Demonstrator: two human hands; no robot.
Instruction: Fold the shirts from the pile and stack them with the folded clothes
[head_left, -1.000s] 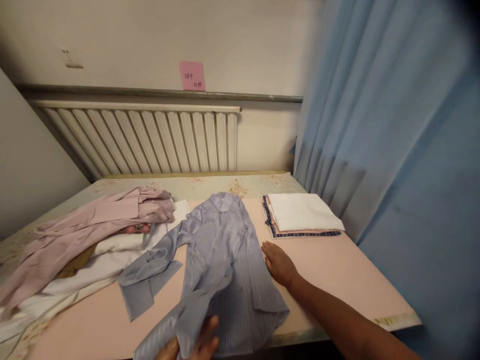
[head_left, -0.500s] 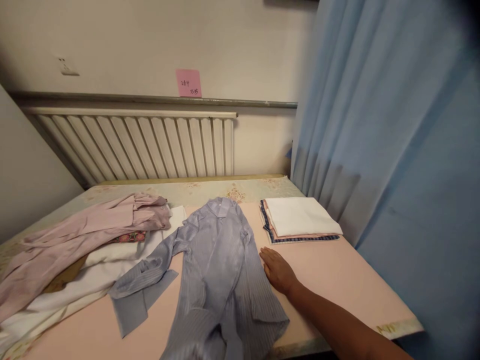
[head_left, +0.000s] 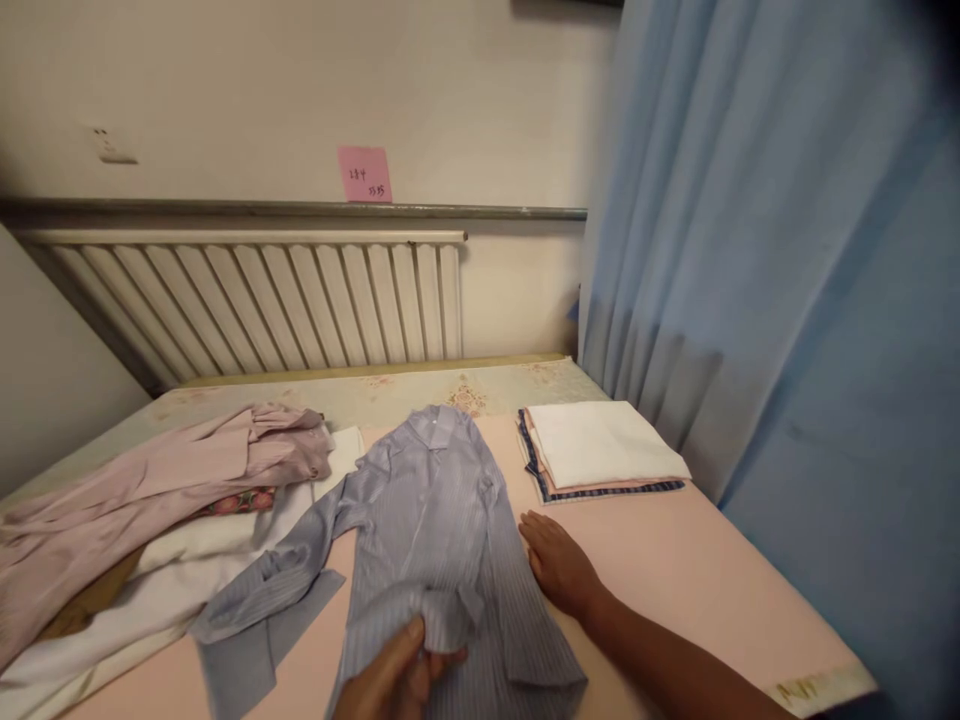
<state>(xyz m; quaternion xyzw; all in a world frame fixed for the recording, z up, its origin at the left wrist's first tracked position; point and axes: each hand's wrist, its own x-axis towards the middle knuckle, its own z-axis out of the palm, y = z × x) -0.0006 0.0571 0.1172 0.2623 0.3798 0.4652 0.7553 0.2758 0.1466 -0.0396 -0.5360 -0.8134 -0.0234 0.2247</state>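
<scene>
A blue-grey striped shirt (head_left: pixel 427 500) lies spread out, collar toward the wall, with one sleeve stretched to the left and the other along its right side. At the bottom of the view my left hand (head_left: pixel 401 675) pinches a raised fold of the shirt's lower front between thumb and fingers. My right hand (head_left: pixel 559 565) rests flat on the pink cloth, its fingers together and extended, close by the shirt's right sleeve. Whether the fingertips touch the sleeve I cannot tell.
Loose clothes, with a pink garment (head_left: pixel 180 475) on top, are heaped at left. A folded stack with a white cloth (head_left: pixel 604 440) uppermost sits at right. The bed is covered by a pink sheet (head_left: pixel 667 560). Behind are a radiator (head_left: pixel 322 300) and, at right, a blue curtain (head_left: pixel 712 250).
My left hand has come into view at the bottom and now grips the shirt's front fold, which is lifted. My right hand stays by the sleeve. The view has shifted slightly.
</scene>
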